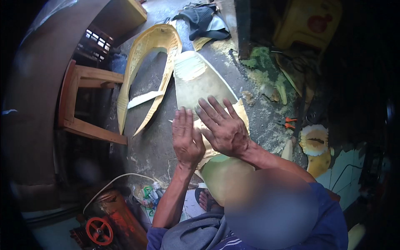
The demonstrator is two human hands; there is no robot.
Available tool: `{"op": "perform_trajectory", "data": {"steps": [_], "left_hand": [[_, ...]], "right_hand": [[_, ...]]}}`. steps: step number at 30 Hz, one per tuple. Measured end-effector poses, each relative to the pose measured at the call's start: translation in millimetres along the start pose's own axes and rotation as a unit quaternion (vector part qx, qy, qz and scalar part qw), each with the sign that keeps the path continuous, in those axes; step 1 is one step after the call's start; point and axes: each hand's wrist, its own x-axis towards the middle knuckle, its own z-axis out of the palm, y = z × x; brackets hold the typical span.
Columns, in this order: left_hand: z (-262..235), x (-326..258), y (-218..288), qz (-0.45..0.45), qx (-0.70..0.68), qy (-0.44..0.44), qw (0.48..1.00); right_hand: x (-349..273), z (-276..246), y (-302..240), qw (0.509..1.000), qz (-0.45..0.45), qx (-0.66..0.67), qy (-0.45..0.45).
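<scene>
A long, tapered panel (196,79) with a pale grey-white face lies in front of me, its narrow rounded end pointing away. Yellow foam (243,111) shows along its right side and beneath my hands. My left hand (186,137) rests at its left edge, fingers straight and close together. Over the middle of the panel, my right hand (225,131) is stretched flat with its fingers spread. Neither hand grips anything. Nearer to me is a green rounded piece (223,175), partly hidden by a blurred patch; whether it joins the panel I cannot tell.
A U-shaped yellow foam cutout (127,79) lies left of the panel, beside a wooden stool frame (93,127). A red machine with a handwheel (99,231) stands at lower left. Orange-handled pliers (287,122) and foam scraps lie right. Dark cloth (200,21) lies beyond.
</scene>
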Motion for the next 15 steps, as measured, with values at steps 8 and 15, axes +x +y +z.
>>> {"op": "perform_trajectory", "data": {"steps": [8,15], "left_hand": [[22,-28,-9,-0.035,0.006,-0.129,0.991],[18,-44,-20,-0.124,-0.098,-0.123,0.980]], "right_hand": [[-30,30,23,0.995,0.039,-0.018,-0.086],[-97,11,14,0.879,0.434,0.195,0.026]]}}
